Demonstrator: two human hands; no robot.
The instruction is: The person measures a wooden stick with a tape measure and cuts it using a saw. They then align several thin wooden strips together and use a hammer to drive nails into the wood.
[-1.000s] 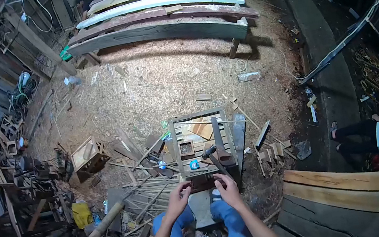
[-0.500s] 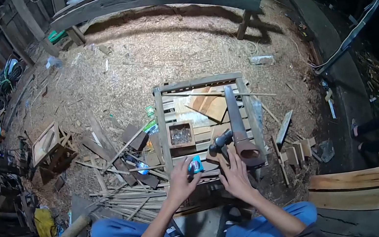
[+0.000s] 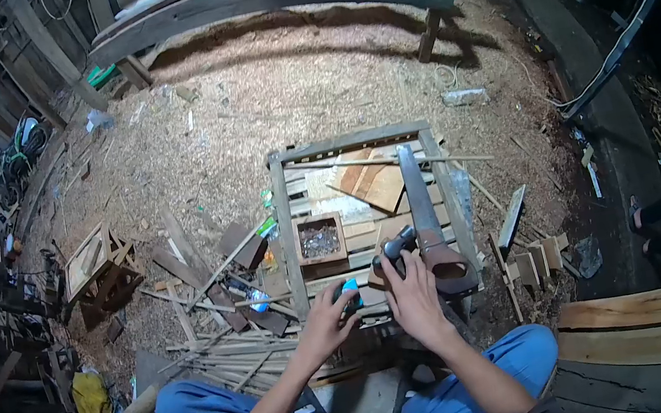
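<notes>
Fingers of the left hand [image 3: 323, 329] curve about the tape measure [image 3: 350, 286] over the near slats [image 3: 321, 284]; the right hand [image 3: 414, 299] overlaps the hammer [image 3: 399, 243], neither grip clear. Grasping seems in hand, needing closure.

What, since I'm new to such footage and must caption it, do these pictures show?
There is no machine, only a person's left hand and right hand, both bare. Every picture comes from one camera worn on that person's head, looking forward and down. In front is a slatted wooden table; on it lie a small open box, a striped wood piece and a long saw-like tool. The left fingers curl at a blue tape measure; the right ones are at a hammer. Whether either thing is firmly gripped, I can't tell.
</notes>
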